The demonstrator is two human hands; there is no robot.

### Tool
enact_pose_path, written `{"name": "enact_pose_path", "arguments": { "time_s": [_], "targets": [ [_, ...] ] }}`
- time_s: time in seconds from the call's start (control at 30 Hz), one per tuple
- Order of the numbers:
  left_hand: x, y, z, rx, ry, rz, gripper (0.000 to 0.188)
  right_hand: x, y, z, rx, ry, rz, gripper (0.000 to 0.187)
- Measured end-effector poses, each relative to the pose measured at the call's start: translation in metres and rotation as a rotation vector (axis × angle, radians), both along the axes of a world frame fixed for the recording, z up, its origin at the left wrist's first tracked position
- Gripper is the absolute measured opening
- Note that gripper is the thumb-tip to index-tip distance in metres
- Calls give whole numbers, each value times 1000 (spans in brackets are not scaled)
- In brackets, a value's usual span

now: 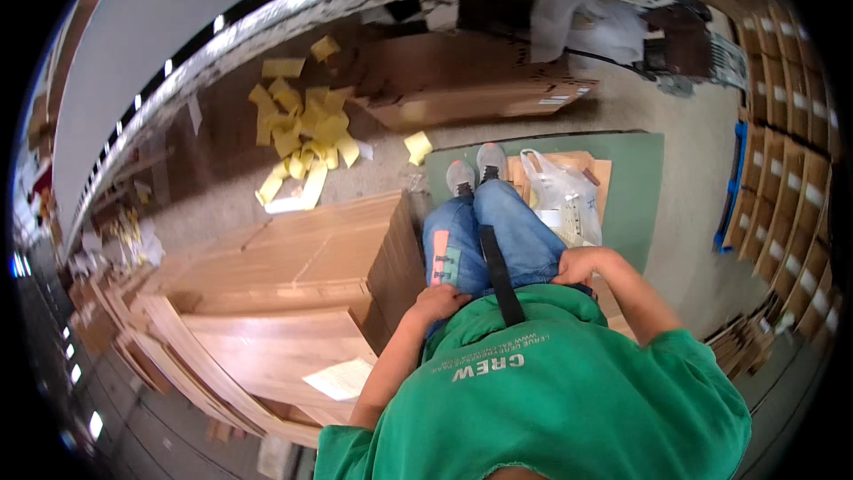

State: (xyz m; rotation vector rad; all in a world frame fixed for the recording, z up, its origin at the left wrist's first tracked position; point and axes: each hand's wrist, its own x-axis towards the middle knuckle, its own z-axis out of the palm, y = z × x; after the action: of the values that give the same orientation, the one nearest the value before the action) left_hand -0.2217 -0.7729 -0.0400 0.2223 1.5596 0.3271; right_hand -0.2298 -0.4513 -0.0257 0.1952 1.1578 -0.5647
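Observation:
My left hand [437, 303] is at my left hip, its fingers closed at the top of my blue jeans [515, 213] beside the hem of my green T-shirt [569, 364]. At the other hip my right hand [582, 264] is curled closed on the jeans near the pocket; its fingertips are partly hidden. A black strap [502, 280] hangs down the front between them. Pink and green patches [446, 258] mark the left thigh. Beyond my right hand a white plastic bag [558, 182] rests on flat brown cardboard [601, 180].
My shoes stand on a green mat [635, 187]. To the left are stacked wooden panels [267, 338] with a paper sheet [339, 380] on top. Yellow scraps [306, 124] litter the floor ahead, near a large cardboard box [471, 93]. Stacked cartons [791, 178] line the right.

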Motion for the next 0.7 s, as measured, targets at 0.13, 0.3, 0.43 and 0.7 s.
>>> {"name": "enact_pose_path", "arguments": {
  "time_s": [0.13,0.3,0.43,0.7],
  "targets": [
    [4,17,2,-7,-1,48,48,-33,6,-47,-68,8,327,48],
    [12,27,18,137,125,-103,40,-59,17,-102,34,689,428,37],
    [-30,24,-17,206,181,344,35,-78,35,-113,182,896,-113,27],
    [-148,-76,-188,-73,430,937,28,-22,106,-137,715,1002,-426,28]
  ]
}}
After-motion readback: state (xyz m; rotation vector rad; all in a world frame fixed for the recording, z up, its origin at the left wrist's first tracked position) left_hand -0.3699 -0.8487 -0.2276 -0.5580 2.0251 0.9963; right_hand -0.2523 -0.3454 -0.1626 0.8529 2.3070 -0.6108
